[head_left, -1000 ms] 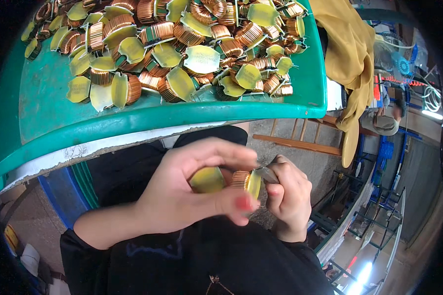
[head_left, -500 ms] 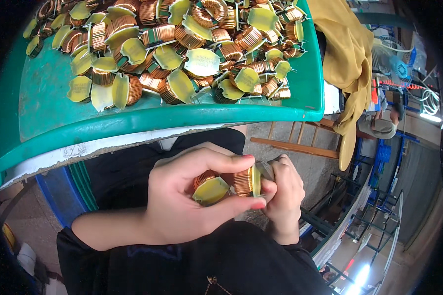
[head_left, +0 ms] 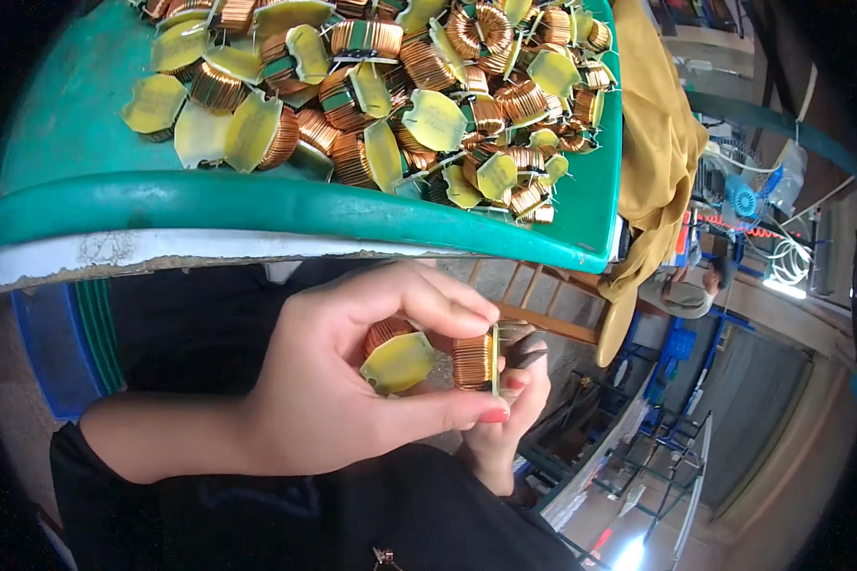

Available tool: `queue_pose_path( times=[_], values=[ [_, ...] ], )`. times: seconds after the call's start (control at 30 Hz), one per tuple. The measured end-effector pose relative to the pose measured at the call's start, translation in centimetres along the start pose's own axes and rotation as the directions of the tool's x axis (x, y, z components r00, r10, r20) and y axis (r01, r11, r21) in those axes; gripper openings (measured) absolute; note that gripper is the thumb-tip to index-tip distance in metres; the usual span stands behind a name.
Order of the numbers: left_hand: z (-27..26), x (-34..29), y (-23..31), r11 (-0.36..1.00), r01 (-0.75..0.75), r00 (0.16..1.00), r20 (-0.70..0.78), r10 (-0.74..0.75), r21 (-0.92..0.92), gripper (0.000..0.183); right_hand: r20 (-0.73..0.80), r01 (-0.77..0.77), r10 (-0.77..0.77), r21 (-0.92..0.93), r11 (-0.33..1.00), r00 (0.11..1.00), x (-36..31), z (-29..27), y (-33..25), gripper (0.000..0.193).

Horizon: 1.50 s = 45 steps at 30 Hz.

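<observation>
The person's left hand [head_left: 324,381] has its grip closed on a copper coil [head_left: 472,364], pinched between thumb and fingertips below the edge of the desk [head_left: 171,249], its yellow board [head_left: 494,364] facing the right hand [head_left: 507,423]. A second coil [head_left: 397,363] sits tucked in the left palm. The right hand clasps what seems to be a dark tool [head_left: 527,352], partly hidden, near the board. On the desk, a green tray [head_left: 286,205] carries a heap of similar coils [head_left: 424,71]
</observation>
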<state>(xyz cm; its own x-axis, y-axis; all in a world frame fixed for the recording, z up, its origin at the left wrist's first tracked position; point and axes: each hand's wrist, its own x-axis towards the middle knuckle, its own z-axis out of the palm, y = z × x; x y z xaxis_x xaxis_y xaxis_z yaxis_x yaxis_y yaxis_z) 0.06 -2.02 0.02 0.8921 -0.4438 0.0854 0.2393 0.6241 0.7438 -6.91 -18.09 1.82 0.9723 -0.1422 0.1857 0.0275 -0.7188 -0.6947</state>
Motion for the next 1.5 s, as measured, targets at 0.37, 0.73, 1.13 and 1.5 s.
queue_pose_path(
  times=[0.37,0.73,1.13,1.5],
  values=[
    [-0.7,-0.6,0.2,0.994,0.0,1.0,0.025,-0.003,0.114,0.043,0.106,0.188,-0.161,-0.339,0.922,0.981,0.6,-0.2,-0.9,0.032],
    [-0.5,-0.7,-0.1,0.998,0.041,0.999,0.006,-0.042,0.055,0.042,0.104,0.035,-0.018,-0.16,0.986,0.994,-0.1,-0.2,-0.5,0.03],
    [-0.4,-0.5,0.1,0.991,0.078,0.997,0.019,-0.08,0.111,0.042,0.117,0.129,-0.107,-0.207,0.97,0.987,0.2,-0.1,-0.6,0.028],
    [-0.6,-0.5,-0.1,0.988,0.083,0.997,-0.006,-0.083,0.13,0.046,0.056,-0.064,0.072,-0.137,0.989,0.996,-0.5,0.2,-0.7,0.03]
  ],
)
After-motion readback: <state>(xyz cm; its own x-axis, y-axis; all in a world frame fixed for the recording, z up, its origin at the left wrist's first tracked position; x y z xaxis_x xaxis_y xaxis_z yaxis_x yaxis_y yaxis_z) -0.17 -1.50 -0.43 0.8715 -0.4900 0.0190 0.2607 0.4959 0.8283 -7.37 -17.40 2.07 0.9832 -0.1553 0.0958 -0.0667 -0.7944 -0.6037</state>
